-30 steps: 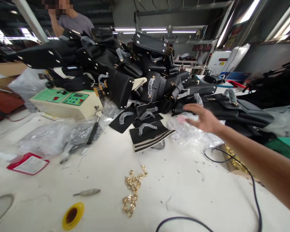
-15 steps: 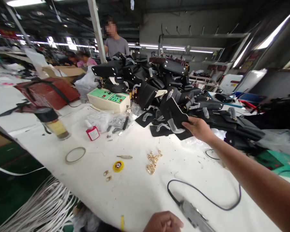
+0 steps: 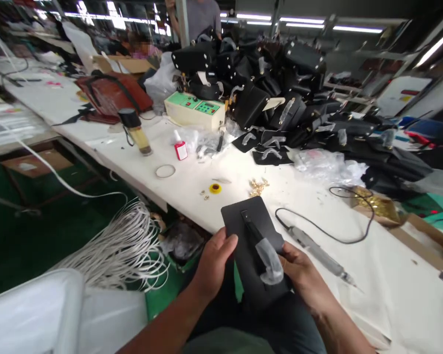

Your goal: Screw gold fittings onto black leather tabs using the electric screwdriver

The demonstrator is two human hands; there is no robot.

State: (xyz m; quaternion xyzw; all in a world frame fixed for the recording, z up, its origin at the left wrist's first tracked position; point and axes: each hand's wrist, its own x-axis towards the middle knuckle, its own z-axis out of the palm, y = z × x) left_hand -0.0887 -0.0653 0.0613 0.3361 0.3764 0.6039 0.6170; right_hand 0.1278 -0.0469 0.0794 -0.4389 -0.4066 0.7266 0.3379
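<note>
A flat black bag panel (image 3: 248,258) is held over my lap at the table's front edge. Fixed to it is a handle (image 3: 270,265) partly wrapped in clear plastic. My left hand (image 3: 214,258) grips the panel's left edge, thumb on top. On the opposite edge my right hand (image 3: 300,270) closes around the panel close to the wrapped handle; its underside fingers are hidden. A grey electric screwdriver (image 3: 315,250) with a black cord lies right of my hands. Beyond the panel are a gold chain (image 3: 257,187) and a yellow ring-shaped piece (image 3: 215,189).
Black bags (image 3: 251,103) are heaped at the back beside a cream control box (image 3: 195,109). A red bottle (image 3: 180,147) and a jar (image 3: 136,132) stand on the white table (image 3: 147,169). White cords (image 3: 121,246) and a white bin (image 3: 110,314) are at lower left.
My right hand has brought the black panel from the bag pile to my lap. My left hand has come to the panel and grips it too. The view has tilted down.
</note>
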